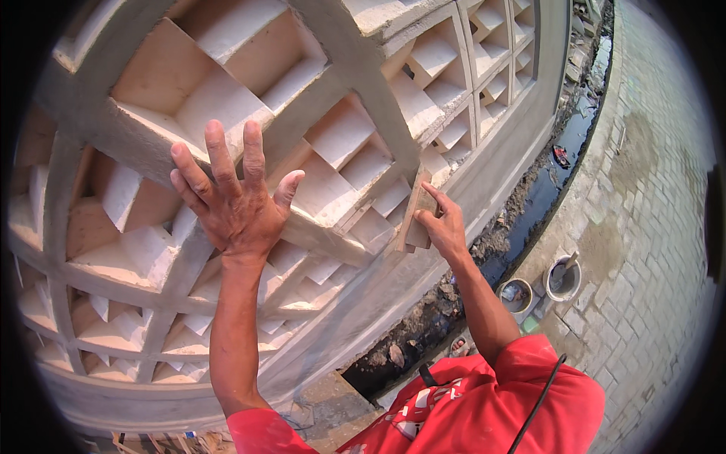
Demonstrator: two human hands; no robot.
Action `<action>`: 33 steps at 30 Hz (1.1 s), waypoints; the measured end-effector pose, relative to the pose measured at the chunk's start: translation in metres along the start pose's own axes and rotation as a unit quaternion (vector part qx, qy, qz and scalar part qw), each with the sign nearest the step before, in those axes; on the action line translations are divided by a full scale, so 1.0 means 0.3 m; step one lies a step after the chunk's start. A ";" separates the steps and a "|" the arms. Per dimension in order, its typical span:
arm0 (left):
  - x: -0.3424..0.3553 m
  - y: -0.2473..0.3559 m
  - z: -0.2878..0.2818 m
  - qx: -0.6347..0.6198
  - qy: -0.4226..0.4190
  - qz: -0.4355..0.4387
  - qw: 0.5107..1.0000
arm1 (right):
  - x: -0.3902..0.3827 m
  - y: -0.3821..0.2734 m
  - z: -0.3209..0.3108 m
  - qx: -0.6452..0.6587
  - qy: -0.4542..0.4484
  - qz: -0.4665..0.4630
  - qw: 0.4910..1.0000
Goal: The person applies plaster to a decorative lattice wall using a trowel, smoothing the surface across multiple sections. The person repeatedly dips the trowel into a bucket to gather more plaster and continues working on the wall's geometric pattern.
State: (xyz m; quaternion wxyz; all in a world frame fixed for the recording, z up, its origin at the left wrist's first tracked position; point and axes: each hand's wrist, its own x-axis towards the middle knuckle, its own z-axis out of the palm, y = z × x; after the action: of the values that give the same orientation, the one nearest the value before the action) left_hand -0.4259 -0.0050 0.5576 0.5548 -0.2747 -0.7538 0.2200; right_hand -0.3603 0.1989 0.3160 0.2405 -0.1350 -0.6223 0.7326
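My left hand is spread with its fingers apart against the grey joint of a pale breeze-block wall, and nothing is in it. To its right, my right hand grips a small wooden float, its index finger stretched toward the upper end. The float lies against the grey plastered strip beside the lower blocks. Its far face is hidden. The blocks have deep square openings with slanted inner slabs, and smooth grey mortar bands run between them.
Below the wall runs a ditch with dark water, rubble and litter. Two buckets, one with water and one with grey mix and a tool, stand on the paved path. A dark cable hangs over my red shirt.
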 end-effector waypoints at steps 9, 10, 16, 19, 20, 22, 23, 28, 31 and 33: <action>-0.007 -0.001 0.009 -0.012 0.011 -0.004 1.000 | -0.159 0.115 -0.015 0.014 -0.042 0.058 0.997; -0.006 0.001 0.010 -0.012 0.013 -0.004 1.000 | -0.155 0.142 -0.022 0.024 -0.029 0.056 0.998; 0.003 0.004 -0.001 -0.003 0.019 0.001 1.000 | -0.056 0.165 0.022 0.045 0.044 0.001 0.998; 0.007 0.012 0.003 -0.009 0.024 0.004 1.000 | -0.037 0.167 0.076 0.024 0.062 0.010 0.998; 0.004 0.009 0.003 -0.009 0.023 0.005 1.000 | -0.041 0.166 0.097 0.002 0.076 -0.012 0.997; -0.002 0.001 0.001 -0.008 0.020 0.005 1.000 | -0.091 0.161 0.097 -0.002 0.030 0.025 0.999; -0.002 0.001 0.001 -0.009 0.022 0.005 1.000 | -0.106 0.183 0.083 -0.004 0.015 0.016 1.000; 0.002 0.005 -0.001 -0.005 0.018 0.003 1.000 | -0.029 0.158 0.021 0.101 0.044 0.054 0.992; -0.002 0.005 0.007 -0.008 0.022 0.004 1.000 | -0.052 0.142 0.081 0.017 0.022 0.021 0.999; 0.003 0.002 0.008 -0.006 0.025 0.005 1.000 | -0.105 0.164 0.090 -0.031 -0.016 0.002 0.999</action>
State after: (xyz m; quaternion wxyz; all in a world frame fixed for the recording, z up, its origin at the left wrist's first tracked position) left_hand -0.4283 -0.0039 0.5572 0.5710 -0.2874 -0.7393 0.2118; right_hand -0.3561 0.1544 0.2700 0.2244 -0.1316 -0.6486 0.7153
